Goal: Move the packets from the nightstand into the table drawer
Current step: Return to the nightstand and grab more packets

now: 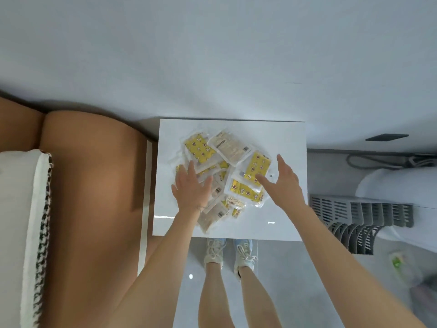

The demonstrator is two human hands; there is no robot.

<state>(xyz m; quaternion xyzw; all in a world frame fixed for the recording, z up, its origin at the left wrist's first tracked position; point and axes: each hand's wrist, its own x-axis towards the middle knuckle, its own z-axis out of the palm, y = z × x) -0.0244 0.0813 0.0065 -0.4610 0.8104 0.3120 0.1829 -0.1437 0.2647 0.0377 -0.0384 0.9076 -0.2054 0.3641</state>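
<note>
fingers (pixel 190 167) of both hands spread, holding nothing, flanking the packets (pixel 221 172) heaped on the nightstand (pixel 286 143).

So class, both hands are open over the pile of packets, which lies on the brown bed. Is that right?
Not quite. The head view shows the pile of packets lying on the white nightstand, beside the brown bed, not on it. The left hand and right hand are indeed open over it.

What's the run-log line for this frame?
stage: reaching | left hand: open, flat over packets | right hand: open at pile's right | packets: heaped on nightstand | drawer: not visible
</note>
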